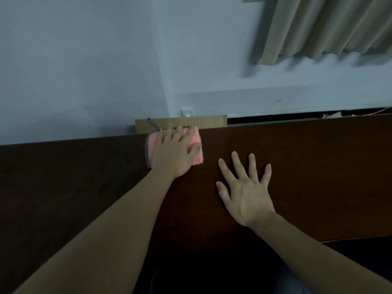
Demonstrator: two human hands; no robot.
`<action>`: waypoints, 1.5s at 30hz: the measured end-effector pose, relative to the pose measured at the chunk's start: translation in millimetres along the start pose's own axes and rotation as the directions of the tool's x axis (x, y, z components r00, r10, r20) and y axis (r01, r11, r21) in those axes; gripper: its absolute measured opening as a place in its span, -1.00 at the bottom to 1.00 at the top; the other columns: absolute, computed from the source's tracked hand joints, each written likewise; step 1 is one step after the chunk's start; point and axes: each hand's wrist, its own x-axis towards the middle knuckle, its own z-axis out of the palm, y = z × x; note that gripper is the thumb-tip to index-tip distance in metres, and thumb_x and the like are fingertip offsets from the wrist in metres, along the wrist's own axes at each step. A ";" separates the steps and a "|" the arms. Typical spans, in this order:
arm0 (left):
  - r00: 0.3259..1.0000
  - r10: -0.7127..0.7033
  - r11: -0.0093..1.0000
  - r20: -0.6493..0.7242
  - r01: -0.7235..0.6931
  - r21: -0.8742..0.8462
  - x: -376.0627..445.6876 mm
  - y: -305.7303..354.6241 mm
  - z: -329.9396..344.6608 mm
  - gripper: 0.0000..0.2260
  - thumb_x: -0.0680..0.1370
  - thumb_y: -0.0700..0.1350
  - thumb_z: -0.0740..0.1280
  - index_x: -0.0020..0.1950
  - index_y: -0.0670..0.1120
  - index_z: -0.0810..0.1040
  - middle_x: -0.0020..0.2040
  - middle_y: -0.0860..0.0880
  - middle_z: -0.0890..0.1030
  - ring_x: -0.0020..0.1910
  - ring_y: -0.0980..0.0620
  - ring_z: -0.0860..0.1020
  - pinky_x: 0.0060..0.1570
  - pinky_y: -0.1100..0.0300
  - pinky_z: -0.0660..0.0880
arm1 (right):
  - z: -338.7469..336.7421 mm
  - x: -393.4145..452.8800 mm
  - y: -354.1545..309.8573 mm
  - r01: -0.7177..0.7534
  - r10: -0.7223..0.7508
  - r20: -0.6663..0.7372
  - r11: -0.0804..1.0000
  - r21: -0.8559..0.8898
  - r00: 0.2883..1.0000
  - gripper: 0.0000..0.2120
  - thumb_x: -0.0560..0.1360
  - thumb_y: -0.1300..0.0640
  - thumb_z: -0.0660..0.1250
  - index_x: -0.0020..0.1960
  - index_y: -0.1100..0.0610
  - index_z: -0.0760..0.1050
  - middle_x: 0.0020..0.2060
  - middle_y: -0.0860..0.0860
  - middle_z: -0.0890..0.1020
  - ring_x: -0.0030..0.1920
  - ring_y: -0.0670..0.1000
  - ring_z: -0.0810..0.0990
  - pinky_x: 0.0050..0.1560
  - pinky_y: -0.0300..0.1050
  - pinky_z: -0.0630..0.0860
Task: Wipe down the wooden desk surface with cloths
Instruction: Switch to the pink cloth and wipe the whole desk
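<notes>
pressing flat with straight fingers, your left hand (174, 150) pins the pink cloth (196, 145) at the wooden desk's (307, 166) far edge; your right hand (244, 187) lies splayed, empty, beside it.

Dark brown wooden desk top (297, 166) — smooth, low sheen, faint grain visible toward its right end; left end in shadow, finish there hard to read.

Pink folded cloth (196, 152) at the far edge of the desk top — soft, nubby, ribbed pile, matt; a dark speckled woven border and cord loop on its left side.

Flat tan cardboard sheet (201, 120) behind the far edge — matt, paper-like.

Beige pleated fabric curtain (318, 28) — matt, blurred.

Pale painted wall (84, 71) — smooth, matt.
</notes>
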 end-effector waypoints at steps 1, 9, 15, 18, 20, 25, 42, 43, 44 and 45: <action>1.000 0.012 1.000 0.000 -0.012 -0.010 -11.3 1.7 0.0 -0.43 0.67 0.27 -0.15 0.65 0.16 -0.18 0.66 -0.05 -0.15 0.63 -0.13 -0.16 0.55 -0.12 -0.20 | -0.4 -0.4 -0.2 0.000 0.000 0.003 1.000 -0.002 1.000 -0.28 0.50 -0.32 -0.41 0.64 -0.17 -0.22 0.64 0.02 -0.22 0.59 0.29 -0.32 0.47 0.50 -0.27; 0.962 0.243 0.970 0.126 -0.243 -0.014 -117.3 -5.1 -7.4 -0.44 0.66 0.30 -0.15 0.60 0.24 -0.29 0.62 0.08 -0.30 0.60 0.00 -0.31 0.55 -0.04 -0.30 | -3.9 1.2 -3.1 -0.033 0.034 0.033 0.999 -0.026 0.999 -0.25 0.45 -0.33 -0.48 0.62 -0.18 -0.30 0.63 0.00 -0.28 0.59 0.27 -0.34 0.48 0.48 -0.27; 0.994 0.099 0.993 0.048 -0.102 0.053 -38.3 -24.7 -3.6 -0.43 0.66 0.29 -0.14 0.64 0.18 -0.22 0.66 -0.01 -0.17 0.63 -0.11 -0.15 0.54 -0.12 -0.18 | -0.6 -0.1 -1.4 -0.023 0.023 0.006 1.000 -0.001 1.000 -0.26 0.49 -0.33 -0.42 0.64 -0.18 -0.20 0.64 0.00 -0.20 0.60 0.28 -0.30 0.48 0.48 -0.28; 0.998 0.053 0.998 0.020 -0.054 0.045 -10.1 -22.4 -1.3 -0.43 0.68 0.27 -0.13 0.65 0.14 -0.17 0.67 -0.05 -0.12 0.63 -0.15 -0.12 0.57 -0.17 -0.14 | 0.9 0.9 -1.2 -0.016 0.016 -0.015 1.000 0.005 1.000 -0.27 0.50 -0.33 -0.39 0.64 -0.18 -0.18 0.65 -0.01 -0.18 0.60 0.28 -0.29 0.48 0.48 -0.28; 1.000 0.022 1.000 -0.002 -0.022 0.009 -8.0 -18.0 -0.7 -0.43 0.68 0.25 -0.10 0.66 0.13 -0.13 0.67 -0.05 -0.12 0.64 -0.15 -0.13 0.57 -0.17 -0.13 | 2.0 0.8 -0.3 -0.017 0.017 -0.016 1.000 -0.002 1.000 -0.27 0.49 -0.33 -0.40 0.64 -0.18 -0.17 0.65 -0.01 -0.17 0.60 0.28 -0.27 0.47 0.48 -0.27; 0.999 0.035 0.999 0.020 -0.035 -0.011 -57.9 -3.9 -2.1 -0.43 0.67 0.27 -0.14 0.65 0.15 -0.17 0.67 -0.05 -0.14 0.63 -0.15 -0.14 0.58 -0.15 -0.13 | -0.6 -0.4 -2.5 -0.021 0.021 -0.018 1.000 -0.012 1.000 -0.39 0.62 -0.29 -0.24 0.65 -0.17 -0.16 0.65 0.01 -0.16 0.61 0.29 -0.26 0.48 0.50 -0.23; 0.999 0.025 1.000 0.044 -0.025 0.006 -84.8 11.7 3.9 -0.43 0.67 0.28 -0.13 0.64 0.18 -0.19 0.67 -0.02 -0.15 0.63 -0.11 -0.16 0.55 -0.12 -0.17 | 1.7 0.5 0.5 -0.020 0.019 -0.054 1.000 -0.007 0.998 -0.40 0.65 -0.27 -0.16 0.65 -0.17 -0.11 0.65 0.02 -0.12 0.61 0.29 -0.23 0.48 0.51 -0.22; 0.999 -0.004 1.000 0.033 0.003 0.003 -76.4 13.2 3.4 -0.43 0.67 0.27 -0.12 0.65 0.17 -0.17 0.67 -0.03 -0.14 0.63 -0.12 -0.15 0.55 -0.13 -0.17 | 1.6 0.9 -0.2 -0.018 0.018 -0.060 1.000 -0.004 0.998 -0.40 0.65 -0.27 -0.16 0.65 -0.16 -0.10 0.65 0.02 -0.12 0.61 0.29 -0.23 0.48 0.51 -0.22; 0.999 -0.029 1.000 0.024 0.029 -0.003 -71.4 15.8 3.5 -0.44 0.68 0.26 -0.12 0.65 0.16 -0.16 0.67 -0.04 -0.14 0.64 -0.13 -0.15 0.55 -0.13 -0.17 | 1.9 0.6 0.0 -0.013 0.013 -0.067 1.000 -0.004 0.998 -0.40 0.65 -0.28 -0.17 0.65 -0.16 -0.10 0.65 0.02 -0.12 0.61 0.29 -0.23 0.48 0.51 -0.22; 0.999 -0.047 0.999 0.018 0.048 -0.010 -70.3 18.2 4.0 -0.44 0.68 0.26 -0.12 0.65 0.16 -0.16 0.67 -0.05 -0.14 0.64 -0.14 -0.15 0.55 -0.13 -0.18 | 2.4 0.2 0.0 -0.009 0.008 -0.073 1.000 -0.006 0.997 -0.40 0.65 -0.28 -0.17 0.65 -0.16 -0.10 0.65 0.02 -0.12 0.61 0.30 -0.22 0.48 0.51 -0.21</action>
